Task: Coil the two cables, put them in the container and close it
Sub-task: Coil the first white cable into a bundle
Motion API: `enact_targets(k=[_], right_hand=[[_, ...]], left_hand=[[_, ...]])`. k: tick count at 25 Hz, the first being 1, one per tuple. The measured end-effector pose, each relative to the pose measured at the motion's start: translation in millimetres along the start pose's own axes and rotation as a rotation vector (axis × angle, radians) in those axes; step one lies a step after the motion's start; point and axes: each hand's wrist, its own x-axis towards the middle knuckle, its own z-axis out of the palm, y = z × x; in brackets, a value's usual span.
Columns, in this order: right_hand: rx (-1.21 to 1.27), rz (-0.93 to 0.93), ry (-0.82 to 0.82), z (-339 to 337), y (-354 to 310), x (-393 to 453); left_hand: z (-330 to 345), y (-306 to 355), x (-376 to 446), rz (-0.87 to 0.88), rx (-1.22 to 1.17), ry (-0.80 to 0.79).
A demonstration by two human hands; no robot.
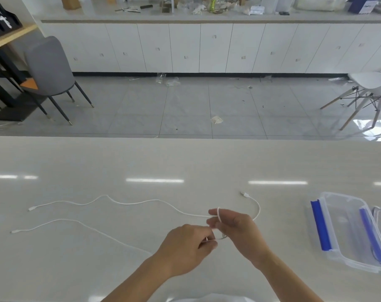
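We are on the first coil, our right hand [235, 225] wearing a loop of the far white cable [141, 201], our left hand [189, 245] pinching it, the near cable [76, 222] loose on the counter [185, 160], the clear container [350, 232] open at right; next, more wraps.

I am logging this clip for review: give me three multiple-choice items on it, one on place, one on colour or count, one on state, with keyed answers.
1. Where is the container?
A. on the person's right
B. on the person's left
C. on the floor

2. What colour are its clips?
A. red
B. blue
C. green

3. What state is the far cable in?
A. fully coiled
B. inside the container
C. mostly uncoiled on the table

Answers: 1 A, it sits beyond the right hand. 2 B, both strips are blue. 3 C, only a loop circles a right finger; the left hand pinches cable.
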Motion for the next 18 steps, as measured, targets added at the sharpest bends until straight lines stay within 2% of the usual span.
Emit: enact_targets(k=[4,6,9,14,18], right_hand=[[-0.236,-0.005,-0.28,-0.3,-2.4,-4.3],[-0.242,0.05,-0.366,-0.9,-6.8,-6.5],[-0.02,0.141,-0.442,-1.4,-18.1,-9.3],[0.157,0.046,-0.475,-1.8,-24.5,-7.5],[0.499,0.016,-0.414,-0.2,-33.3,-4.5]], left_hand=[[-41.3,-15.8,2.5,0.072,-0.033,0.014],[-56.3,-22.5,5.6,0.091,-0.095,-0.016],[-68.3,-33.1,12.3,0.067,-0.266,0.011],[-59.9,-47.5,22.2,-0.026,-0.511,0.139],[-27.1,-40.7,24.6,-0.117,-0.606,0.205]])
